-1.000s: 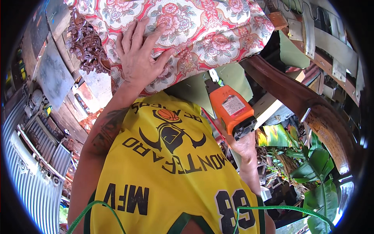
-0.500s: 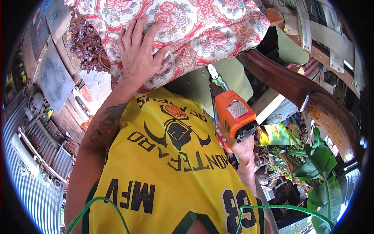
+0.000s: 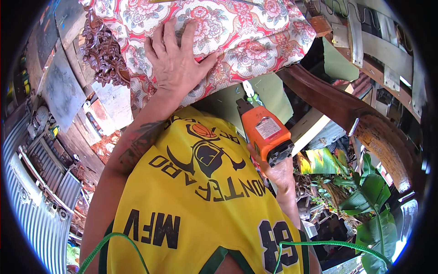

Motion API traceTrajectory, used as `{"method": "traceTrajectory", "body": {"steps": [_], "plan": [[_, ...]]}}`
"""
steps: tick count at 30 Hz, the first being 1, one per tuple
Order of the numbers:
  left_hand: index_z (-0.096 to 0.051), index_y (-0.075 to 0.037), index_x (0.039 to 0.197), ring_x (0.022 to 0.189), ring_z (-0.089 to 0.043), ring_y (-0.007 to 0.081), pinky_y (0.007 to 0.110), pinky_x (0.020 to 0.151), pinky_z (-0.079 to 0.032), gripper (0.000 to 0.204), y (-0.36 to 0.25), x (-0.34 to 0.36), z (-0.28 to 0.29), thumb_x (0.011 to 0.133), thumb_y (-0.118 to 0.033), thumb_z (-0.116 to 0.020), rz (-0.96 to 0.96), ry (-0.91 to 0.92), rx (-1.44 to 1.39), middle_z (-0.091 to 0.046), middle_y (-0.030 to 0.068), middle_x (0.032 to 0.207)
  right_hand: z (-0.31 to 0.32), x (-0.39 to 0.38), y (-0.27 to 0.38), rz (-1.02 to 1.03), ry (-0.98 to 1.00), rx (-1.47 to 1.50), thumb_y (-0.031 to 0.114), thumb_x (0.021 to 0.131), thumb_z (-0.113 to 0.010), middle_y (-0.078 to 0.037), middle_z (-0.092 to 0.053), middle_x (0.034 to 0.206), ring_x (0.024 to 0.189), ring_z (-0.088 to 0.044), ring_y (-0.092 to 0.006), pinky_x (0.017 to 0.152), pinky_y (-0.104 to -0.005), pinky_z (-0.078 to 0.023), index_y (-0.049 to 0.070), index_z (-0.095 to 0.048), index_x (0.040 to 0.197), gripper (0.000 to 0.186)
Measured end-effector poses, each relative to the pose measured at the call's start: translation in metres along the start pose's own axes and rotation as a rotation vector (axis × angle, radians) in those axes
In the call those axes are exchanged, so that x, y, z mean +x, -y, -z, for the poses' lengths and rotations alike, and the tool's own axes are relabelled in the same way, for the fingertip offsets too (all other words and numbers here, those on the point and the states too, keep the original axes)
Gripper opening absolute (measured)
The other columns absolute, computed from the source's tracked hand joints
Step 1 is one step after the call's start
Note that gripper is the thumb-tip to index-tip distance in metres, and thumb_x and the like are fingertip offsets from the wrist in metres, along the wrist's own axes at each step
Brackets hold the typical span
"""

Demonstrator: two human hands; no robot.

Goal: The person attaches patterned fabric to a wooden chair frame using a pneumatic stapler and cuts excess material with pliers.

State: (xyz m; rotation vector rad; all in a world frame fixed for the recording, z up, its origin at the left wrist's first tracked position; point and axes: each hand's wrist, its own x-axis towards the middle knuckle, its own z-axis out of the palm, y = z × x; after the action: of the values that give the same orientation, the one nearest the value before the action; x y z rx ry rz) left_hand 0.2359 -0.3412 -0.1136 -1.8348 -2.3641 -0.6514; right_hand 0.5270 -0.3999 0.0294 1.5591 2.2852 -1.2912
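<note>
Okay, nearest first: yellow jersey (image 3: 182, 196) is filling the lower middle, green cord (image 3: 340, 243) is looping across it.

Right hand (image 3: 277, 172) is closing round the grip of the orange gun-shaped tool (image 3: 267, 130). Grip is mostly hiding behind the orange body, so exact finger placement: can't tell. Tool body is sitting just above and left of that hand in view, black rear end nearest the wrist, dark nose pointing up-left at the near edge of the floral fabric (image 3: 255, 50). Nose is showing just short of that edge; depth gap, can't tell.

Left hand (image 3: 180, 73) is lying palm down on the fabric, fingers spread wide, gripping nothing. It's sitting left of the fabric's middle, in from the near edge. Tool is sitting down and to the right of it, well apart.

Pliers (image 3: 249, 89) are lying on the olive panel (image 3: 276, 96) below the near edge, tool nose partly covering them.

Dark carved wood (image 3: 102, 55) is running along the fabric's left edge. Curved brown rail (image 3: 337, 98) is sweeping out from under the near right corner.

Farther out: broad green leaves (image 3: 372, 194) are hanging lower right, corrugated sheet (image 3: 39, 223) is standing lower left.
</note>
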Motion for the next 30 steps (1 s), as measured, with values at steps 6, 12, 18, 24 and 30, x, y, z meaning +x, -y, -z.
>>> {"method": "traceTrajectory", "body": {"steps": [6, 12, 18, 24, 30], "plan": [[-0.052, -0.021, 0.146, 0.135, -0.04, 0.0396, 0.059, 0.112, -0.029, 0.084, 0.008, 0.0, 0.0, 0.078, -0.063, -0.078, -0.024, -0.057, 0.008, -0.043, 0.0187, 0.146, -0.002, 0.007, 0.01, -0.072, -0.145, 0.197, 0.014, 0.083, -0.076, -0.003, -0.072, 0.066, 0.053, -0.069, -0.0205, 0.06, -0.0319, -0.054, 0.008, -0.076, 0.091, 0.01], [-0.053, -0.021, 0.15, 0.14, -0.043, 0.0355, 0.054, 0.117, -0.029, 0.067, 0.035, -0.006, 0.013, 0.093, -0.05, -0.07, -0.17, 0.037, -0.119, -0.048, 0.0166, 0.151, 0.008, 0.005, 0.017, -0.303, 0.001, 0.285, 0.008, 0.086, -0.082, -0.008, -0.075, 0.109, 0.094, -0.07, -0.0167, 0.086, -0.0352, -0.057, -0.001, -0.068, 0.118, 0.036], [-0.054, -0.028, 0.151, 0.144, -0.042, 0.0308, 0.056, 0.119, -0.026, 0.056, 0.042, -0.013, 0.011, 0.098, -0.044, -0.063, -0.146, 0.053, -0.084, -0.047, 0.0087, 0.156, -0.003, 0.01, 0.008, -0.161, -0.054, 0.267, 0.015, 0.079, -0.08, -0.007, -0.076, 0.079, 0.068, -0.074, -0.026, 0.063, -0.0337, -0.057, 0.004, -0.074, 0.092, 0.018], [-0.057, -0.027, 0.149, 0.143, -0.043, 0.0307, 0.055, 0.119, -0.026, 0.055, 0.042, -0.012, 0.013, 0.097, -0.042, -0.065, -0.134, 0.041, -0.116, -0.049, 0.0086, 0.154, 0.003, 0.017, 0.022, -0.055, -0.14, 0.135, 0.017, 0.079, -0.08, -0.008, -0.076, 0.078, 0.067, -0.074, -0.0264, 0.064, -0.0344, -0.058, 0.004, -0.075, 0.091, 0.017], [-0.056, -0.022, 0.15, 0.143, -0.043, 0.0342, 0.054, 0.118, -0.027, 0.053, 0.037, -0.013, 0.014, 0.1, -0.039, -0.062, -0.141, 0.048, -0.133, -0.048, 0.013, 0.155, 0.007, 0.017, 0.021, -0.075, -0.134, 0.169, 0.016, 0.08, -0.081, -0.009, -0.076, 0.076, 0.066, -0.075, -0.0225, 0.064, -0.033, -0.058, 0.002, -0.075, 0.09, 0.019]]}}
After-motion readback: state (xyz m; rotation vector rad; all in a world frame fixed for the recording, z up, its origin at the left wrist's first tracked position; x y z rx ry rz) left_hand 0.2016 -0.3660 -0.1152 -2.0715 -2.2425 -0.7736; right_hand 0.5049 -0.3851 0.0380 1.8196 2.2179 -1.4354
